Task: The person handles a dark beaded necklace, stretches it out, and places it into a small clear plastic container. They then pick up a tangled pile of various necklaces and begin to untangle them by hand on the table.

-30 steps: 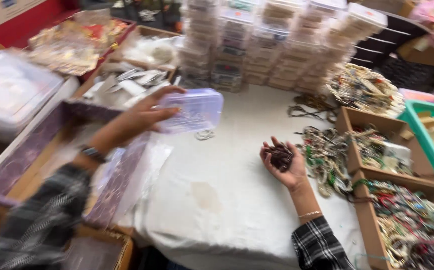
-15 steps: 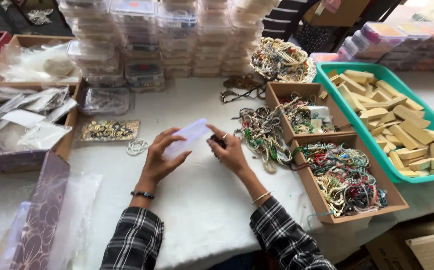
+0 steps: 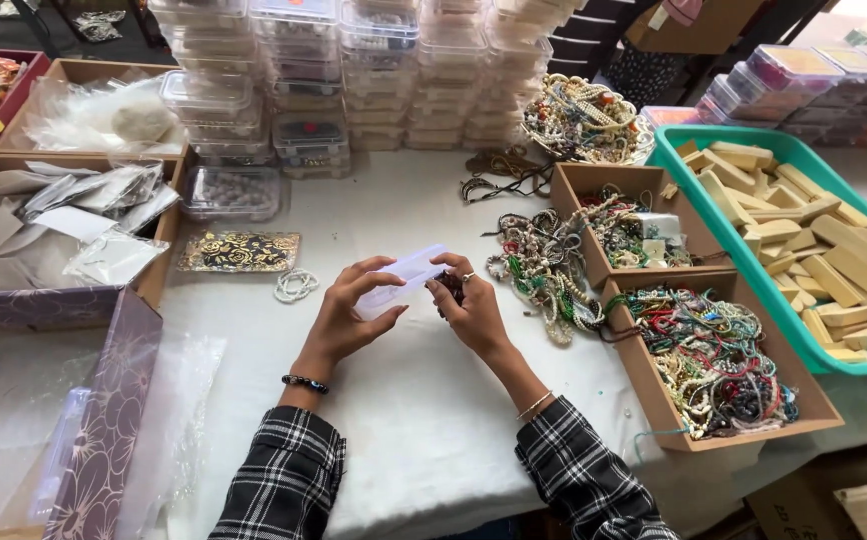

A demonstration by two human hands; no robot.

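My left hand (image 3: 342, 315) holds a small clear plastic box (image 3: 400, 279) above the white table (image 3: 414, 420), fingers wrapped under and over it. My right hand (image 3: 470, 310) is at the box's right end, with thumb and forefinger on its edge and dark red beads (image 3: 449, 288) cupped in the palm. Both hands meet at the table's middle. A white bead bracelet (image 3: 297, 286) lies on the cloth left of my left hand, beside a black card with gold flowers (image 3: 240, 252).
Stacks of clear boxes (image 3: 354, 70) line the back. Cardboard trays of bead strings (image 3: 714, 360) sit right, next to a green bin of wooden blocks (image 3: 804, 250). Trays of plastic bags (image 3: 64, 220) stand left, a purple flowered box (image 3: 104, 430) at the near left.
My left hand brought the clear box from the far left to the table's middle. My right hand, earlier lying open with beads, has risen to meet the box.
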